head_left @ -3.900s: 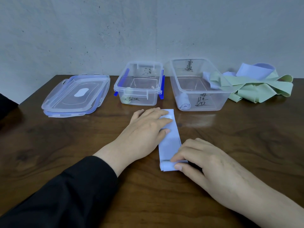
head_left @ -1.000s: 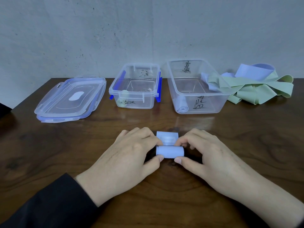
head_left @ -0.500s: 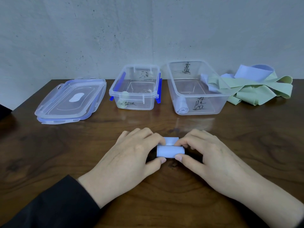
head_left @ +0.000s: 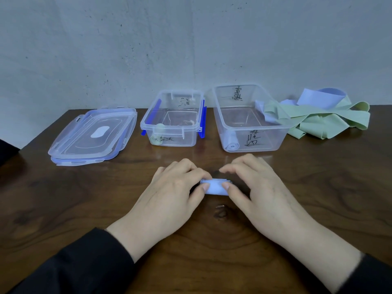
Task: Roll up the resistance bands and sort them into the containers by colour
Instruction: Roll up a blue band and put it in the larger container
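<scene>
A pale blue resistance band [head_left: 216, 188] lies rolled into a short cylinder on the table, between both hands. My left hand [head_left: 169, 196] pinches its left end with thumb and fingers, and my right hand [head_left: 261, 194] pinches its right end. Behind stand two clear containers: the smaller one [head_left: 172, 118] with blue clips holds a rolled green band [head_left: 156, 140], and the larger one [head_left: 250, 117] holds a rolled blue band [head_left: 232, 143]. Loose green bands [head_left: 322, 122] and a loose blue band [head_left: 318, 99] are piled at the back right.
Two stacked clear lids [head_left: 93, 136] lie at the back left. The dark wooden table [head_left: 63, 198] meets a grey wall behind the containers. Black sleeves cover both forearms.
The flat blue strip has been rolled away from me into a full cylinder. In the last second the remaining flap wound in and both hands closed in on the roll's ends.
</scene>
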### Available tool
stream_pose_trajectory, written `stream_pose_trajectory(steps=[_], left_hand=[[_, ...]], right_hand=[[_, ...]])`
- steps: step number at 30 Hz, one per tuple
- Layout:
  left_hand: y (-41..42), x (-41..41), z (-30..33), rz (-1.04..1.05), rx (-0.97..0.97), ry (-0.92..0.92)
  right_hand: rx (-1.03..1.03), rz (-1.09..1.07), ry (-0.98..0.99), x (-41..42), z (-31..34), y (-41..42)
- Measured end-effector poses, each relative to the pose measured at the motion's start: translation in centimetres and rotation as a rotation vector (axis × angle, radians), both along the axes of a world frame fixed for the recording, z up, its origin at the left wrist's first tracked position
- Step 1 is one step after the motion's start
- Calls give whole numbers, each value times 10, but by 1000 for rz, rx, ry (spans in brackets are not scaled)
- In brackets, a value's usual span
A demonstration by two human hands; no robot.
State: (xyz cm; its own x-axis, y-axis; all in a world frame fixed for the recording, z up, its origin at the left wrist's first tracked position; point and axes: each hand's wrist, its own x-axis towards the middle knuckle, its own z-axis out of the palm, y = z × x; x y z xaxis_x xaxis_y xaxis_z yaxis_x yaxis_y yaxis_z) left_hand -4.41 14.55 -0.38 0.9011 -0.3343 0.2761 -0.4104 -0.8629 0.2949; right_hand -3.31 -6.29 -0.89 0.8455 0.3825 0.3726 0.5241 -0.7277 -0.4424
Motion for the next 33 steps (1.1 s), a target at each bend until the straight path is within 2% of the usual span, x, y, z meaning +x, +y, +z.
stream_pose_trajectory(steps=[5,8,11,14,18,22,27,29,33], left_hand=[[-2,9,-5,-16,57,12],[-7,16,-2,-28,-164,9],[-15,20,2,-4,-311,-24],[-24,21,0,-36,-248,-133],[-31,26,-7,-133,-70,-234],[-34,24,-6,-181,20,-171],[-33,19,-3,-168,26,-59],[-33,19,-3,-173,-55,-22],[-30,21,1,-8,-488,125]], right_hand=[[-88,54,24,8,-1,2],[-47,51,58,15,-1,1],[126,33,138,19,2,-5],[259,19,228,20,4,-10],[267,9,266,20,2,-11],[299,18,286,21,4,-14],[346,53,359,22,6,-17],[358,42,363,23,5,-15],[408,52,406,25,5,-15]])
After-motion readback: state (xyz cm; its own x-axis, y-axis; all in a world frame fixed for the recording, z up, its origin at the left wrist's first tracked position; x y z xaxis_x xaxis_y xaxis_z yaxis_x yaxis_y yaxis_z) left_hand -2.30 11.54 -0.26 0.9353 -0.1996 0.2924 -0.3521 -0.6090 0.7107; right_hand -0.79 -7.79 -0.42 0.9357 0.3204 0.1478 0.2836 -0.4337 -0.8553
